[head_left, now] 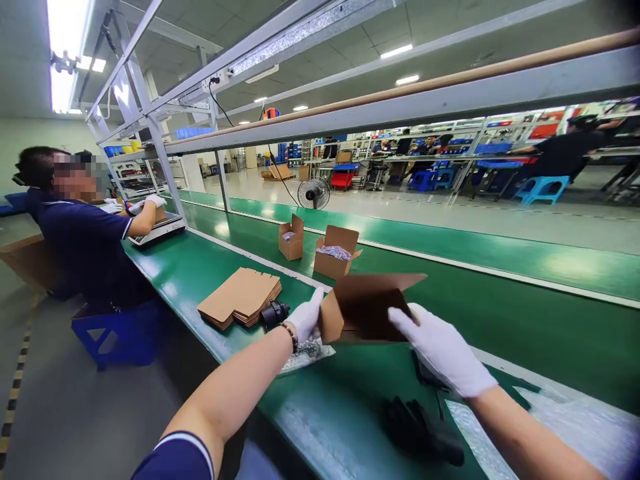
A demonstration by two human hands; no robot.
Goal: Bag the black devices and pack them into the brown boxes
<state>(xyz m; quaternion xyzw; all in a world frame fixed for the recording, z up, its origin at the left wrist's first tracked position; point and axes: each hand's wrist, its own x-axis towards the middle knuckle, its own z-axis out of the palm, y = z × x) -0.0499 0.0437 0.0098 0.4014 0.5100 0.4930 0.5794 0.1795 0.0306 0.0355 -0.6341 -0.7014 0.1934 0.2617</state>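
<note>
Both my hands wear white gloves and hold a small open cardboard box (367, 308) above the green bench (320, 407). My left hand (306, 319) grips the box's left flap, fingers closed round it. My right hand (440, 350) lies against the box's right side, fingers curled on it. Under my left wrist lies a clear bubble-wrap bag (306, 355). A black part (274, 313) sits just left of my left hand, beside a stack of flat cardboard blanks (241, 297).
Two open boxes (336, 252) stand on the green conveyor belt (500, 320), one with a wrapped item inside. Black parts (423, 433) and bubble wrap (575, 427) lie near my right arm. A person in dark blue (85, 227) sits at the left by a scale (159, 228).
</note>
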